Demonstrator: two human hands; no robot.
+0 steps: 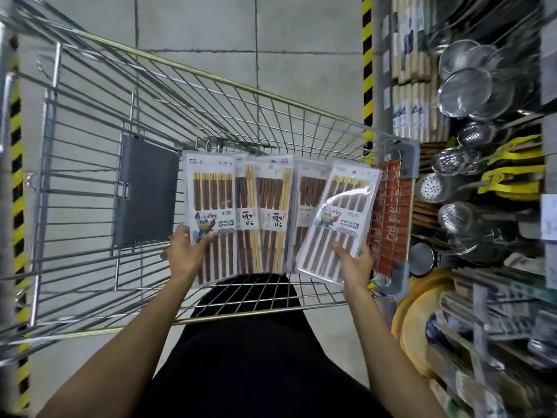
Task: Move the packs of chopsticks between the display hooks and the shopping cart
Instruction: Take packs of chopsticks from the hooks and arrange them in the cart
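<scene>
Several clear packs of brown chopsticks lie fanned on the child-seat end of the wire shopping cart point(90, 164). My left hand point(185, 251) grips the leftmost pack point(212, 206) at its lower left edge. In my right hand point(354, 262) is the rightmost pack point(339, 212), held tilted and raised a little above the others. Between them lie two packs with some yellow chopsticks point(265, 212) and another brown pack point(307, 203). The display hooks on the right cannot be made out behind the hanging goods.
A shelf wall on the right carries steel strainers point(470, 82), skimmers point(452, 164), yellow-handled tools point(512, 170) and wooden packs point(413, 55). A grey flap point(144, 194) sits in the cart's seat. Black-and-yellow hazard tape point(367, 55) runs along the shelf post. The floor is grey tile.
</scene>
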